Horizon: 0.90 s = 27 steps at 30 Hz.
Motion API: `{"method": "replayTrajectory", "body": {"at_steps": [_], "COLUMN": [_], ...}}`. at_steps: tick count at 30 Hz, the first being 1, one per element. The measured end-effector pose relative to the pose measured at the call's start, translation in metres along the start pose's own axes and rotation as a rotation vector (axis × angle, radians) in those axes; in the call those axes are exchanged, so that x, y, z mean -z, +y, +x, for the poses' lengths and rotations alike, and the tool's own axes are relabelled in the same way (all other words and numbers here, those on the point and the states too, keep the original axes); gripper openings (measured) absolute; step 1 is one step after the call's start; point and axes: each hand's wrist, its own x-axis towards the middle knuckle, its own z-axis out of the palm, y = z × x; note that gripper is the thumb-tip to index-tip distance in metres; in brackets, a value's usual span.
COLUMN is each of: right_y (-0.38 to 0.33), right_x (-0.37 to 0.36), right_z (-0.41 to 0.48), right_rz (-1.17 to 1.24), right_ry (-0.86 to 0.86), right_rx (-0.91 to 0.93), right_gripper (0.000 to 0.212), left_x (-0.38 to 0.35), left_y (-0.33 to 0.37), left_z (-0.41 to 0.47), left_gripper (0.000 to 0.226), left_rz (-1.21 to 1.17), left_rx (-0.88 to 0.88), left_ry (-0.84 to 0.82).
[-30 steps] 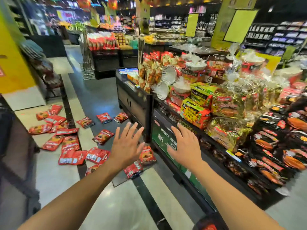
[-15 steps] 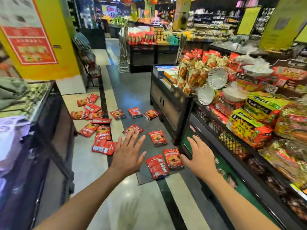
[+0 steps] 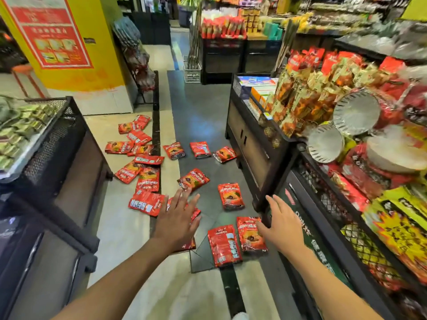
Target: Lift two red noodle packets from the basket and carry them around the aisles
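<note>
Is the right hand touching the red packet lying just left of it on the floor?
Cannot tell. In the head view the right hand overlaps the edge of the red packet, fingers spread, but depth is unclear; it may hover above.

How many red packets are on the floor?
About 17 packets: nine bunched at the left, three in a far row, two mid-aisle, two by the right hand, at least one under the left hand. Overlaps may hide more.

- Yellow pillar [image 3: 101, 54] with a red poster [image 3: 53, 31] stands to my left.
- White foil bowls [image 3: 355, 113] sit tilted on the shelf [image 3: 300, 144] beside me.
</note>
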Motion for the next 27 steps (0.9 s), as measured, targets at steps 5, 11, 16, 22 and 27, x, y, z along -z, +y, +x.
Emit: {"method": "replayTrajectory", "body": {"at_steps": [5,11,16,22,27], "right_y": [0.031,0.059,0.085,0.139,0.183], "right_x": [-0.029,-0.115,-0.233,-0.406,-0.526], "right_z": [0.107,0.180,0.210,0.226,0.239], "right_rz": [-0.010,-0.008,-0.019,0.014,0.007], "right_ry": [-0.039,-0.109,-0.179,-0.196,-0.217], "right_rx": [0.011,0.008,-0.009,-0.092,-0.139], "right_gripper": [0.093,0.087,0.083,0.092,0.100], "left_x": [-0.048,-0.136,-0.256,-0.453,-0.635], "left_y": [-0.003,-0.007,-0.011,0.006,0.034], "left_z": [0.086,0.163,0.214,0.240,0.227], "left_gripper": [0.067,0.068,0.074,0.072,0.083], "left_rz": [-0.007,-0.046,-0.079,-0.133,-0.329], "left_rx": [0.058,0.056,0.030,0.005,0.095], "left_ry": [-0.056,-0.120,-0.161,-0.267,-0.498]}}
